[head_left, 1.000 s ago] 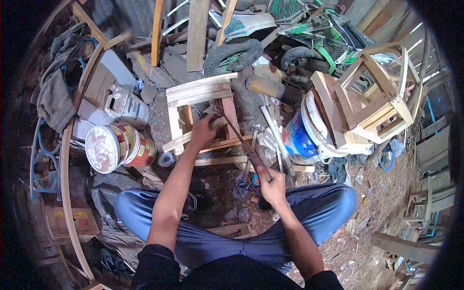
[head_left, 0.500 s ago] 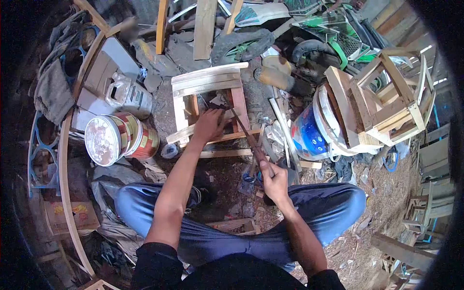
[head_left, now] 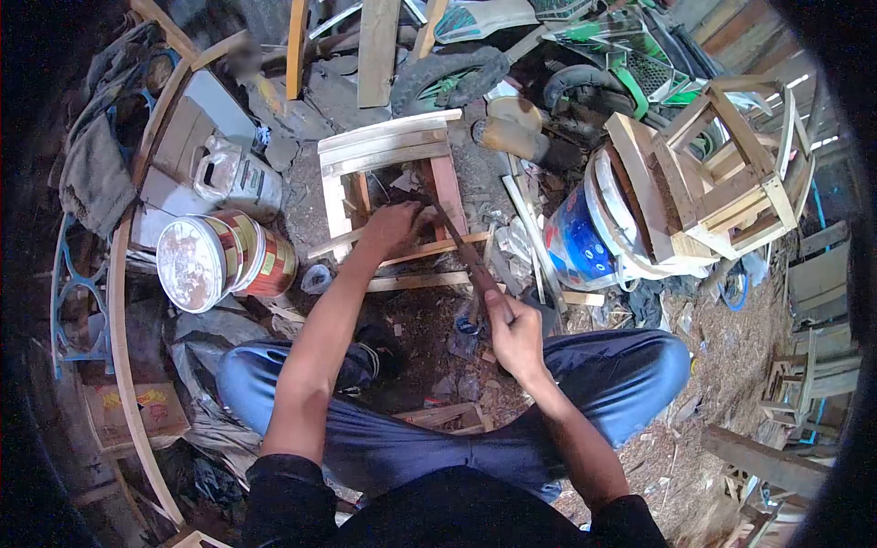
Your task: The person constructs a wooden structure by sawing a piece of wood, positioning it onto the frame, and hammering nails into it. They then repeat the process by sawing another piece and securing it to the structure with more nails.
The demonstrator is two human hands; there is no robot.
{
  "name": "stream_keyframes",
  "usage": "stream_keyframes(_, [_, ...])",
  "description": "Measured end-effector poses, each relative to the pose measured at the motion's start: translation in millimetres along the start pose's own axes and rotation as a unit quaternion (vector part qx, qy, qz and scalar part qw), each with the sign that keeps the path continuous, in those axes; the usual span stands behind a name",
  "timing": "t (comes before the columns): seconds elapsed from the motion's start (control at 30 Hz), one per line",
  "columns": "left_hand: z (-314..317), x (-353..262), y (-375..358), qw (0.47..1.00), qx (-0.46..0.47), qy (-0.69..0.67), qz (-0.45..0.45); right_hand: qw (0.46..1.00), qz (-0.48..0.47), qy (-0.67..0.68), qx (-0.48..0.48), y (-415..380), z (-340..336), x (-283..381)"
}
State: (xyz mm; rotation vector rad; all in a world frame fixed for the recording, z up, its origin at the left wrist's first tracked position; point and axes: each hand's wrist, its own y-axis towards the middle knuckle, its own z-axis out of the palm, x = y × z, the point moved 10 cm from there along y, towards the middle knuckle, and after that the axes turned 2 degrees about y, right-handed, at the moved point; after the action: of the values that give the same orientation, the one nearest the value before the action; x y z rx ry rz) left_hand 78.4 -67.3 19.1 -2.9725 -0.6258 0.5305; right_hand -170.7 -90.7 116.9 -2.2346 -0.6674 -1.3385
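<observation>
From here, right hand [head_left: 518, 339] has the tool [head_left: 481, 272] by its handle, best spot; can't tell if left hand [head_left: 393, 228] grips the slat [head_left: 335, 245], probably light, stiff, splittable.

Floor: brown bare dirt [head_left: 653, 475], littered with wood chips and plastic scraps. Centre: open pale wooden frame with slatted top [head_left: 388, 157]. Near side of it: flat pale wood strip [head_left: 425, 281]. Just left of that: small clear plastic cup [head_left: 316, 279]. Farther left: red-and-white plastic bucket with whitish lid [head_left: 189, 264], crumpled grey plastic sheet [head_left: 208, 340] nearer. Right: blue-and-white plastic bucket [head_left: 580, 239], thin white strips [head_left: 533, 233] between it and the frame. Far side: black spoked wheel with green hub [head_left: 448, 80].
</observation>
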Motion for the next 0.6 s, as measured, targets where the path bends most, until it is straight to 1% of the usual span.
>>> stream_keyframes(0.07, [-6,-3,-5,0.997,-0.062,-0.044,0.022,0.999,0.033,-0.004,0.001,-1,0,-1])
stream_keyframes(0.17, [-3,0,-2,0.997,-0.065,-0.038,0.033,0.999,0.031,0.000,-0.012,-11,-8,14])
stream_keyframes(0.2, [-2,2,1,0.996,-0.069,-0.039,0.032,0.999,0.046,-0.026,0.002,-14,-9,12])
stream_keyframes(0.23, [3,5,6,0.998,-0.050,-0.022,0.028,0.999,0.043,-0.028,0.002,-13,-8,12])
stream_keyframes(0.27, [8,8,9,0.999,-0.032,-0.005,0.023,0.999,0.028,-0.034,-0.006,-11,-6,14])
stream_keyframes(0.37, [6,7,9,0.999,-0.024,0.003,0.023,0.999,0.004,-0.026,-0.025,-8,2,22])
stream_keyframes(0.4, [6,6,8,0.999,-0.023,0.004,0.026,0.999,0.032,-0.011,-0.014,-8,6,17])
stream_keyframes(0.47, [3,5,4,0.998,-0.051,-0.026,0.027,0.996,0.086,0.011,0.014,-14,7,11])
stream_keyframes(0.5, [4,4,3,0.998,-0.052,-0.028,0.029,0.996,0.086,0.009,0.012,-19,3,8])
stream_keyframes(0.57, [6,5,0,0.998,-0.057,-0.014,0.013,0.998,0.043,-0.038,0.016,-25,-3,10])
stream_keyframes(0.6, [13,7,-3,0.998,-0.055,-0.016,0.013,0.998,0.051,-0.036,0.018,-27,-4,10])
